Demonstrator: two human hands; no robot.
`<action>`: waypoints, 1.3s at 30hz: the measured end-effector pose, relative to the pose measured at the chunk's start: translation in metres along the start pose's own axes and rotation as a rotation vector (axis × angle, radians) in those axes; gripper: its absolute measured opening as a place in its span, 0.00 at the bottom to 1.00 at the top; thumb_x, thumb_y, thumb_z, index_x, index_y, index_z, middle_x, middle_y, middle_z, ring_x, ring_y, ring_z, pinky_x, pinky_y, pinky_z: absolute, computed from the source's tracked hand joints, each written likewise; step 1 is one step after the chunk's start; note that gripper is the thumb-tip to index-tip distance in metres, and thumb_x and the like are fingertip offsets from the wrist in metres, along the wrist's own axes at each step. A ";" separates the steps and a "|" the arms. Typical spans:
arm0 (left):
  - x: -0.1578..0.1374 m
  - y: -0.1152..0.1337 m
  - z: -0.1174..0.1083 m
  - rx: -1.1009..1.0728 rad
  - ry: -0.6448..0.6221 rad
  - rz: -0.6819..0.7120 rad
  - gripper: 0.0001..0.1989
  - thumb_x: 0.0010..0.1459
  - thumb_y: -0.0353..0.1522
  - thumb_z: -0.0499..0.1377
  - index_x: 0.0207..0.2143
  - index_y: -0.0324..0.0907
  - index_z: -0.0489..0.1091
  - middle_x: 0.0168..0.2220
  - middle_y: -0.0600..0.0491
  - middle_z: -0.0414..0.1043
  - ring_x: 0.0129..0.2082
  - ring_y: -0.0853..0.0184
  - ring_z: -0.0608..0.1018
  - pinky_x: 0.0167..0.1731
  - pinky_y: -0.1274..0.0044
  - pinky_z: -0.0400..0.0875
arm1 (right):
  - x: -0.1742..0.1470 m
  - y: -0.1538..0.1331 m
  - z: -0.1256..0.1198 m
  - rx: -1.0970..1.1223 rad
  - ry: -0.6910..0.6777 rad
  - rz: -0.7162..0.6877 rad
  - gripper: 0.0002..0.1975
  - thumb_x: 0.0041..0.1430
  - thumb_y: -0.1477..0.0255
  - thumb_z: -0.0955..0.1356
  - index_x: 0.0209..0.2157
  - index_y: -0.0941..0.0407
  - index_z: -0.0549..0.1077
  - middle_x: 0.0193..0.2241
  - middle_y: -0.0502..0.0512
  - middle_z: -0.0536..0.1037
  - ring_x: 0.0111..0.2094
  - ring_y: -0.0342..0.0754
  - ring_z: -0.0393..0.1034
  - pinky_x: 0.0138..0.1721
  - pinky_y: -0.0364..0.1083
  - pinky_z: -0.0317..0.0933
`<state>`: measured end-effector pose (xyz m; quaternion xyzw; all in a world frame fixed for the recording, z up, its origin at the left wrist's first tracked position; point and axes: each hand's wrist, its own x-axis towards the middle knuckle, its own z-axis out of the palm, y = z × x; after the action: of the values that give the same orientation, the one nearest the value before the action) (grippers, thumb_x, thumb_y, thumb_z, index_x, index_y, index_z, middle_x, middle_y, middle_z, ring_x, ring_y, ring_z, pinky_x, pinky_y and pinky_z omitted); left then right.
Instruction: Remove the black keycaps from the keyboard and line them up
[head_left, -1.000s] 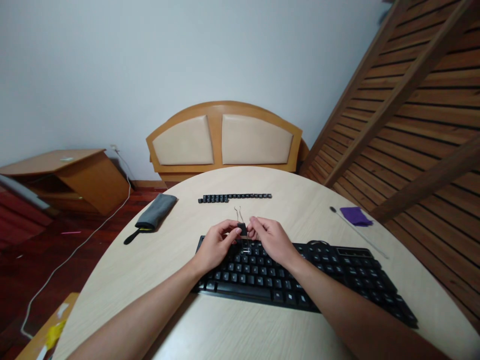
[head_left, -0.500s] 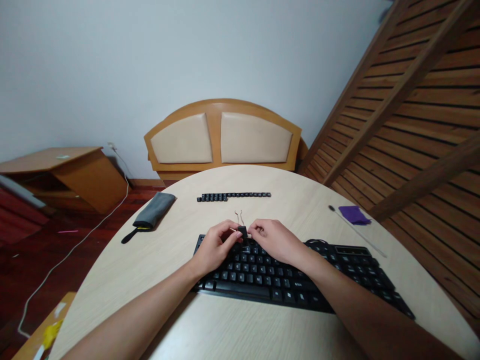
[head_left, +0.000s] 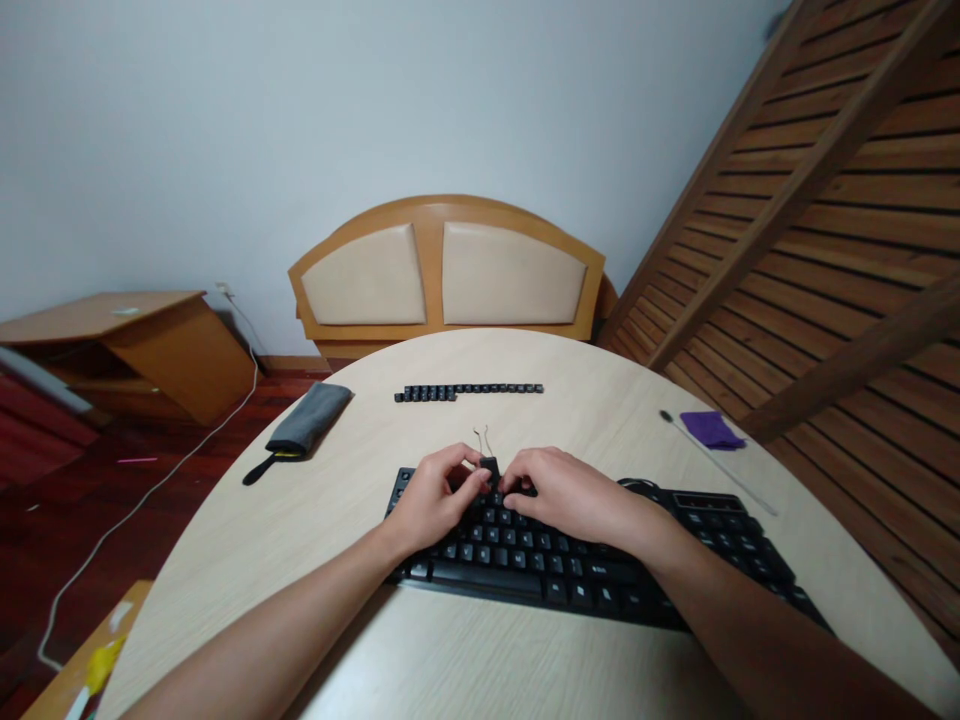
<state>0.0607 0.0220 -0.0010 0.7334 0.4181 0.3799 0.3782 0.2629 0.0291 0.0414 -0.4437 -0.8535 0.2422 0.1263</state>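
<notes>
- While the left grip is pinched on the black puller, its wire ends point up and away beyond the fingers.
- Right grip: curled just beside the puller, low over the keys; I cannot tell whether it is closed on anything.
- Keyboard: under both grips, on the bench, running out well to the right of the right grip.
- Puller's lower end: hidden between the grips, so its hold on any key cannot be judged.
- Risk: if the puller tilts or sits unevenly, its wire could slip off or scratch a key.
- Risk: a sudden jerk from the left grip could flick a small part out of reach.
- Risk: a forward slide of either grip might disturb the loose keys, lined up beyond both grips, and lose their order.
- Pouch: beyond and left of the left grip; a yellow edge shows at its mouth, but its contents do not.
- Desk: far left of the left grip, its open compartment too dark to read.
- Brush and purple cloth: right of and beyond the right grip, untouched.
</notes>
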 end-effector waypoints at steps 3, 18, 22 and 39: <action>0.002 0.000 0.001 -0.060 -0.005 -0.094 0.09 0.62 0.38 0.57 0.38 0.41 0.68 0.27 0.52 0.77 0.27 0.65 0.79 0.28 0.77 0.68 | 0.000 0.001 0.004 -0.011 0.024 0.034 0.08 0.53 0.68 0.72 0.36 0.53 0.79 0.37 0.55 0.80 0.40 0.53 0.73 0.41 0.46 0.61; 0.009 -0.008 -0.001 -0.277 0.122 -0.150 0.11 0.60 0.40 0.59 0.36 0.40 0.66 0.26 0.57 0.70 0.26 0.70 0.76 0.29 0.80 0.68 | 0.015 0.014 0.015 0.196 0.064 -0.096 0.07 0.51 0.68 0.72 0.33 0.56 0.77 0.30 0.52 0.76 0.33 0.46 0.68 0.35 0.43 0.60; 0.008 -0.006 -0.001 -0.267 0.166 -0.137 0.12 0.60 0.40 0.60 0.37 0.40 0.67 0.29 0.57 0.70 0.27 0.70 0.77 0.28 0.80 0.68 | 0.019 0.025 0.026 0.372 0.075 -0.073 0.09 0.52 0.69 0.72 0.35 0.57 0.76 0.31 0.52 0.77 0.34 0.46 0.69 0.37 0.44 0.63; 0.007 -0.011 -0.005 -0.261 0.175 -0.115 0.10 0.62 0.39 0.57 0.37 0.40 0.63 0.30 0.57 0.67 0.25 0.73 0.74 0.28 0.80 0.69 | 0.022 0.018 0.035 0.255 0.200 -0.269 0.07 0.58 0.71 0.72 0.40 0.53 0.77 0.37 0.51 0.79 0.39 0.46 0.71 0.44 0.46 0.62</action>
<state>0.0551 0.0339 -0.0064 0.6171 0.4376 0.4712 0.4535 0.2477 0.0459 0.0023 -0.3281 -0.8507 0.2839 0.2966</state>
